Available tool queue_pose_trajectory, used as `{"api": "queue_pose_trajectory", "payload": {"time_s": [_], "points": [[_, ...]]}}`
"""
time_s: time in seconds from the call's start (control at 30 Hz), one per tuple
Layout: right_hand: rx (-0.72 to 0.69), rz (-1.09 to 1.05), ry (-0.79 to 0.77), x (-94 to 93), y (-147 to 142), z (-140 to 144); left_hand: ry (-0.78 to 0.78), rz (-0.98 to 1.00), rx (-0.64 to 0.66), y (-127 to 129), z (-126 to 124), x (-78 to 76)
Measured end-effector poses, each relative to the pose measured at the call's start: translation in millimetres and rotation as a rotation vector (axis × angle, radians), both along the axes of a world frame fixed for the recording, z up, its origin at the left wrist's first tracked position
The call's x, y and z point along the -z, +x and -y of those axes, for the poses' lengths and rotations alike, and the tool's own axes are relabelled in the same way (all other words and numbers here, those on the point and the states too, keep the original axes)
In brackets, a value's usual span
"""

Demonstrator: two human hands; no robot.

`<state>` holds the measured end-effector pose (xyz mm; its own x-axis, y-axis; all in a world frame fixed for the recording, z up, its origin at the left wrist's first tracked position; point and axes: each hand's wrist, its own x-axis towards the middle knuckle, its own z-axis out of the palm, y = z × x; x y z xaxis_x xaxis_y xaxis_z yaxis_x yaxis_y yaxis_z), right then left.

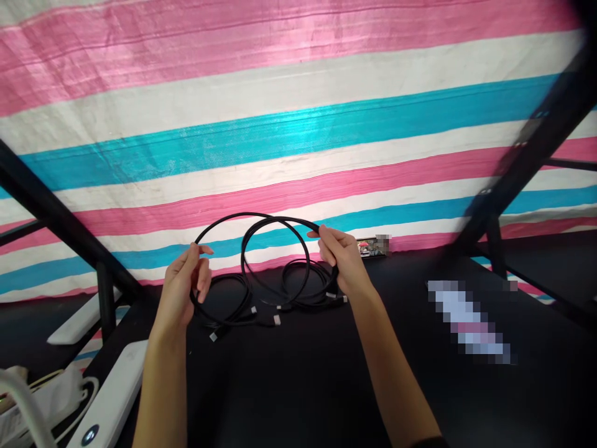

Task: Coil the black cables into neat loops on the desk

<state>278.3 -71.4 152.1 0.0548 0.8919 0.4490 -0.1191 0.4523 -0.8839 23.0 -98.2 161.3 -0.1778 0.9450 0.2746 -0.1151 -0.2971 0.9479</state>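
A black cable point(252, 214) is stretched in loose loops between my two hands, above a black table. My left hand point(189, 277) pinches it at the left side of the loops, with a white-tipped connector point(277, 320) hanging at a low end. At the right, my right hand point(340, 258) grips the cable between thumb and fingers. Behind and below lie two coiled black cables, one coil point(228, 280) near my left hand and another coil point(303, 267) beside my right. Several connector ends show among them; which cable each belongs to is partly unclear.
A striped pink, white and blue sheet point(289, 130) hangs behind the black table point(280, 386). Long white devices point(114, 398) and a white power strip point(51, 398) are at the left. A small packet point(370, 247) lies at the back, a blurred item point(471, 320) at the right. Black frame bars point(517, 162) slant at both sides.
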Motion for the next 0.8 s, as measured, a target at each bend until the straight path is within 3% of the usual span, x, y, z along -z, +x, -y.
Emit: {"api": "queue_pose_trajectory", "payload": {"time_s": [0.27, 0.43, 0.8], "points": [[0.044, -0.069, -0.045, -2.4, -1.7, -2.0, 0.084, 0.137, -0.108, -10.7, -0.7, -2.3], [0.03, -0.029, -0.065, 0.0, -5.1, -2.7, 0.077, 0.209, -0.102, -17.0, -0.3, -4.6], [-0.01, 0.055, 0.062, 11.1, -6.2, -8.6, 0.169, -0.182, -0.053, -2.2, -1.8, 1.5]]}}
